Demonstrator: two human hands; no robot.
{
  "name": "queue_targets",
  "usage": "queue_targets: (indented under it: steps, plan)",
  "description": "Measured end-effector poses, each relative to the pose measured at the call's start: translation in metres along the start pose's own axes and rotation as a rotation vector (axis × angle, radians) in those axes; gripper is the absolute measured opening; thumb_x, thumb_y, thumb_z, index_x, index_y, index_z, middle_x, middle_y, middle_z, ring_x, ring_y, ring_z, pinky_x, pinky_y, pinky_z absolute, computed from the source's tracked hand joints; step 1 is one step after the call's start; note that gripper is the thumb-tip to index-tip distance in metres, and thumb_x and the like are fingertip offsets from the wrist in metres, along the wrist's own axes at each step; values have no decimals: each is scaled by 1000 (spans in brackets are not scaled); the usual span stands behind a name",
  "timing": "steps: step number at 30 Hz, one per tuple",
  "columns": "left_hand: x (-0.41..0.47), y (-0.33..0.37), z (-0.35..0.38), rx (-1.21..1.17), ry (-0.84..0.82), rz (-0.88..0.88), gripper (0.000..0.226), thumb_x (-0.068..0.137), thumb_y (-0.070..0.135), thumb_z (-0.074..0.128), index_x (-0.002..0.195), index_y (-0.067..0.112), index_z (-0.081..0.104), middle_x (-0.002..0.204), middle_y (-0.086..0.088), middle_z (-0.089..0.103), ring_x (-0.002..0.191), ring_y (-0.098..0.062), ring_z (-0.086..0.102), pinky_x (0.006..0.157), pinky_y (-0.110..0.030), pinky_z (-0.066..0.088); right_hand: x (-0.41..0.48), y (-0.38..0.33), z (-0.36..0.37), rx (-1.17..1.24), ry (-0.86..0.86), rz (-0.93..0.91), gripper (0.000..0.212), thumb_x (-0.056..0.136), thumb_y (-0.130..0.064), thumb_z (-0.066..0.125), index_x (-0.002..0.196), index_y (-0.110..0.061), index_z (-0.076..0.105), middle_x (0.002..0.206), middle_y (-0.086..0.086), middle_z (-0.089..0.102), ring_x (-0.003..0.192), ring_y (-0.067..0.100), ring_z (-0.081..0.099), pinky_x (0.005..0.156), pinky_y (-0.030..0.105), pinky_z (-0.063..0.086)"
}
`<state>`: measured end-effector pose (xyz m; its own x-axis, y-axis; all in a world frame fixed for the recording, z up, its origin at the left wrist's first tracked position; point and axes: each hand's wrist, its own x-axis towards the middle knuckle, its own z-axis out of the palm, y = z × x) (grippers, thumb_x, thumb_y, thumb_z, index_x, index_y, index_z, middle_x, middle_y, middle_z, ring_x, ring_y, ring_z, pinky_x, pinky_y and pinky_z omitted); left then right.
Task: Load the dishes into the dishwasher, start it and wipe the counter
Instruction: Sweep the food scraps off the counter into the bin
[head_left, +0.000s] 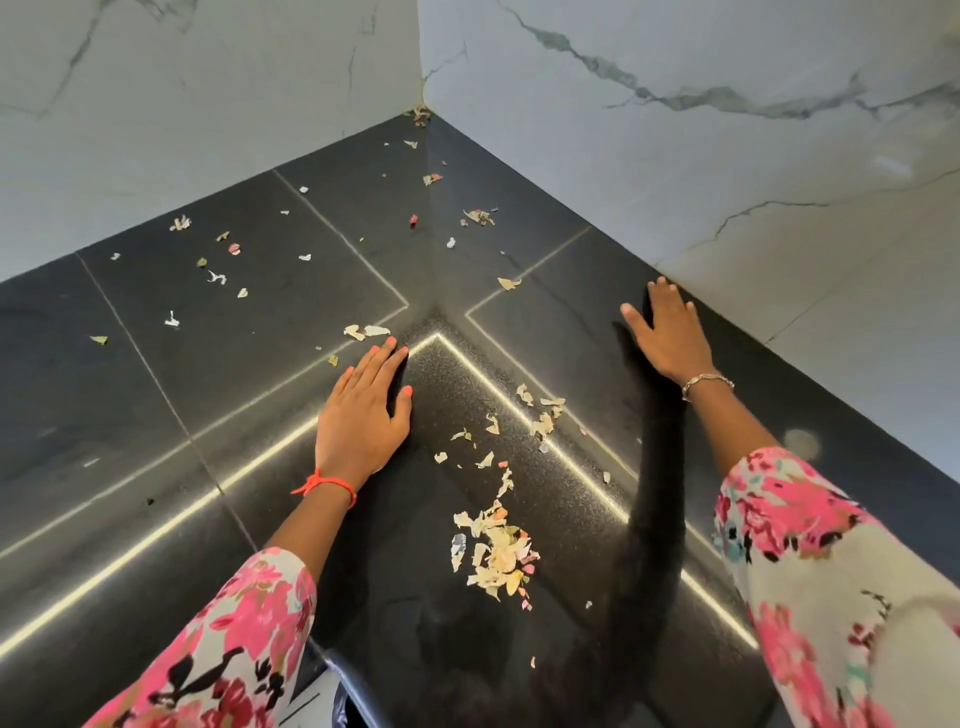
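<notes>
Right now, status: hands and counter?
Left hand flat on black stone counter. Right hand flat near white marble wall. Pale scraps heaped between them, more scattered toward corner.

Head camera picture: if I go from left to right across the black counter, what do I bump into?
Left sleeve → left hand → big pile of scraps → right hand → right sleeve.

White marble walls (675, 171) veined with grey meet in a corner (420, 78).
</notes>
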<state>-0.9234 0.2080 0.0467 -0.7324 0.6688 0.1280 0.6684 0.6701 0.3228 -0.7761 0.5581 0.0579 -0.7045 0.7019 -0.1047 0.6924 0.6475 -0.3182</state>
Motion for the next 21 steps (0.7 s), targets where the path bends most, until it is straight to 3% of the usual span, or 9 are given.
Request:
queue_targets:
  steps: [6,11,13,17,21]
  plan:
    - [0,1,1,-27,18,0,48,96,30,41,143,22,33,153,7,26,142,-10,22,117,-29,13,-89,-49,19,-106,-82,-282,75,94,-59,14,150,-10,6,157,6,2,145,17,0,117,33,-3]
    - [1,0,-1,-53,6,-6,48,96,30,41,143,22,33,153,6,26,142,-11,21,117,-31,13,-205,-108,51,-22,-182,-383,78,86,-68,-4,148,-20,-9,154,-5,-14,142,9,-15,114,26,-12]
    - [0,1,-2,-59,0,-3,48,96,30,40,143,21,33,153,6,26,142,-11,20,117,-31,13,-230,-122,53,67,-223,-435,79,82,-70,-6,146,-24,-10,153,-9,-14,141,3,-15,116,24,-9]
    - [-1,0,-3,-76,-10,1,48,97,31,37,144,21,30,154,5,23,143,-11,17,118,-31,11,-210,-123,39,312,-173,-353,69,90,-61,11,149,-26,-1,156,-9,-6,140,1,-6,116,26,4]
    - [0,-2,-3,-87,-27,14,48,98,31,35,145,20,28,154,5,21,143,-10,14,118,-30,8,-148,-119,38,123,-132,-290,70,95,-55,20,150,-16,4,158,-1,-3,144,10,-6,120,34,1]
